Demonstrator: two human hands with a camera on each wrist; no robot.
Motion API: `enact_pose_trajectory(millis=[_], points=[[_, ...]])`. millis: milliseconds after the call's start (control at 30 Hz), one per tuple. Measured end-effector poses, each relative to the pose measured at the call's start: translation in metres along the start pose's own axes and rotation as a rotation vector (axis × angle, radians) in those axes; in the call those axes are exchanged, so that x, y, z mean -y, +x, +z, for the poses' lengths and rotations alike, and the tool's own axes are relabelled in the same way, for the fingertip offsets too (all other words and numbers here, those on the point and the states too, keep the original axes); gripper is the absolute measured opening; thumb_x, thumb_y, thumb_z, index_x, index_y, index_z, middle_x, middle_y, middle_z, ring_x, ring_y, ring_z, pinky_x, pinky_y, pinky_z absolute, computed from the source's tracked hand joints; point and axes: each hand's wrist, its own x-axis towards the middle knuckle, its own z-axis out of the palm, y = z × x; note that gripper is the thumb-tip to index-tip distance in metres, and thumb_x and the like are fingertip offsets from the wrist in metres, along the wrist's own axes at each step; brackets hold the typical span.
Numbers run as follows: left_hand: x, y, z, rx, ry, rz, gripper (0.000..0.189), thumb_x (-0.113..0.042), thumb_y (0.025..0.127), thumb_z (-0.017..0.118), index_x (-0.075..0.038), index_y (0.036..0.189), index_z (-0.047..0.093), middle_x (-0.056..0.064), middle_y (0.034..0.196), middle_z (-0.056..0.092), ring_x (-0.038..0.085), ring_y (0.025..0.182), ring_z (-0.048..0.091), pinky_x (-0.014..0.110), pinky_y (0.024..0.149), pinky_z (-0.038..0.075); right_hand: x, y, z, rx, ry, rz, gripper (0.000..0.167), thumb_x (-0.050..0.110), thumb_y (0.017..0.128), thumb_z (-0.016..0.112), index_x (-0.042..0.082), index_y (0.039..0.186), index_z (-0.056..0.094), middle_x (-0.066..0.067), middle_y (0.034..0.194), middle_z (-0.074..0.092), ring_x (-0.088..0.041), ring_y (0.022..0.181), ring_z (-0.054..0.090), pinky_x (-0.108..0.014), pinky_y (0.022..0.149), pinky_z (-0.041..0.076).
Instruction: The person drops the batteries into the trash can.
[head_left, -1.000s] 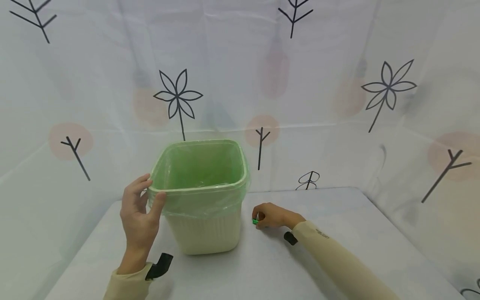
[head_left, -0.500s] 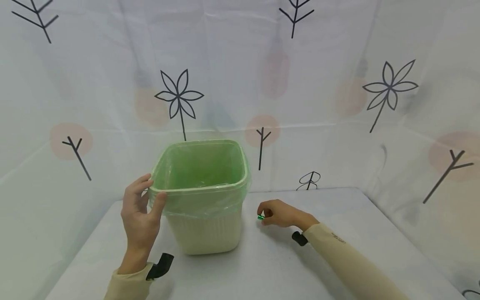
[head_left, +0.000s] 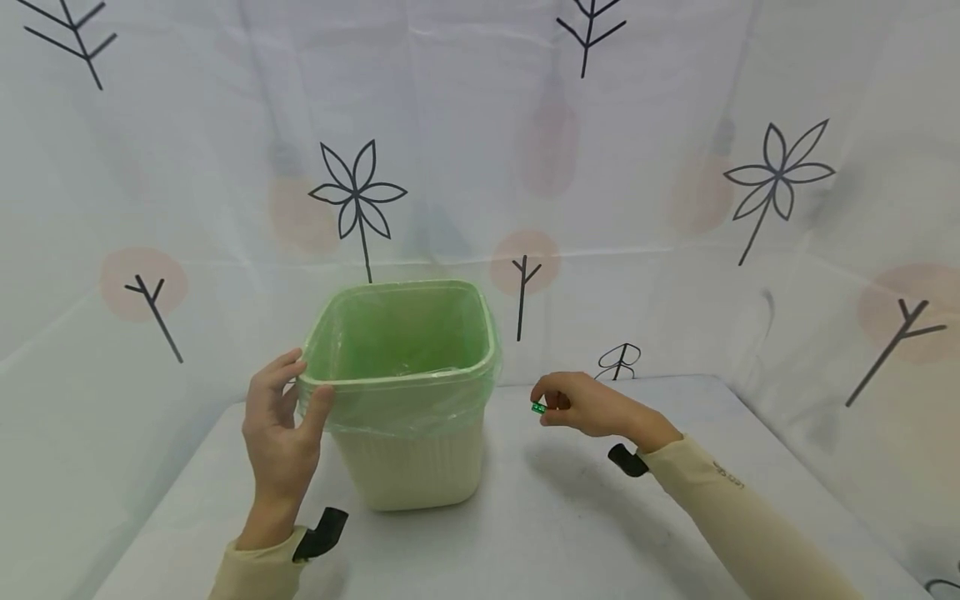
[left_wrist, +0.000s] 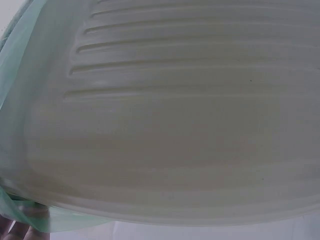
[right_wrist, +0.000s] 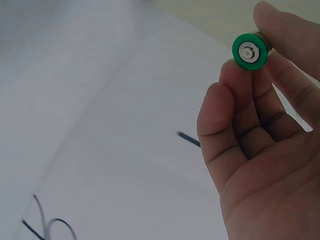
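A small green battery (head_left: 538, 407) is pinched between thumb and fingertips of my right hand (head_left: 592, 404), above the table to the right of the bin. In the right wrist view the end of the battery (right_wrist: 250, 51) faces the camera, a green ring around a metal contact. My left hand (head_left: 281, 433) grips the left corner of a cream trash bin (head_left: 408, 479), thumb on the near side and fingers on the far side of the rim. A translucent green bag (head_left: 420, 408) lines the bin and folds over its rim. The ribbed bin wall (left_wrist: 175, 130) fills the left wrist view.
The bin stands upright on a white-covered table (head_left: 525, 533). White cloth (head_left: 465, 108) printed with black plant drawings and pink spots hangs behind and at both sides. Each wrist carries a black mount, such as the one on the left (head_left: 321, 535).
My right hand has lifted from near the table surface and moved right, carrying the battery up with it. The left hand and the bin have stayed in place.
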Motion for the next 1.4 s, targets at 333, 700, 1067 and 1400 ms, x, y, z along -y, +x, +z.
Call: enact_pose_trajectory(millis=[333,700,1067,1400], points=[[0.0,-0.001,0.001,-0.003,-0.02,0.004,0.035,0.015,0.08,0.064,0.022,0.11,0.05,0.023,0.125,0.051,0.031,0.118,0.052,0.028,0.101,0.048,0.04,0.006,-0.048,-0.104,-0.079,-0.105,0.024,0.017,0.088,0.069,0.012,0.111,0.062,0.005,0.08,0.055,-0.013,0.07,0.052,-0.026,0.06,0.05],[0.001,0.0,0.001,-0.003,-0.015,0.011,0.035,0.015,0.079,0.064,0.022,0.111,0.05,0.024,0.125,0.051,0.032,0.118,0.052,0.026,0.101,0.048,0.087,0.03,-0.092,-0.174,-0.17,-0.217,0.023,0.013,0.088,0.069,0.009,0.109,0.062,0.002,0.076,0.054,-0.013,0.066,0.05,-0.028,0.059,0.049],[-0.001,-0.001,0.0,-0.015,-0.015,0.008,0.034,0.015,0.079,0.064,0.022,0.11,0.05,0.025,0.124,0.051,0.029,0.117,0.053,0.027,0.1,0.049,0.124,0.081,-0.094,-0.132,-0.25,-0.268,0.02,0.015,0.091,0.065,0.009,0.11,0.063,0.0,0.08,0.055,-0.015,0.069,0.049,-0.029,0.066,0.048],[-0.001,0.0,0.001,-0.026,-0.038,0.004,0.033,0.016,0.079,0.063,0.023,0.108,0.05,0.025,0.124,0.051,0.03,0.116,0.054,0.028,0.1,0.049,0.137,0.118,-0.074,-0.05,-0.246,-0.264,0.018,0.012,0.09,0.065,0.011,0.109,0.064,0.0,0.079,0.054,-0.015,0.072,0.048,-0.028,0.072,0.048]])
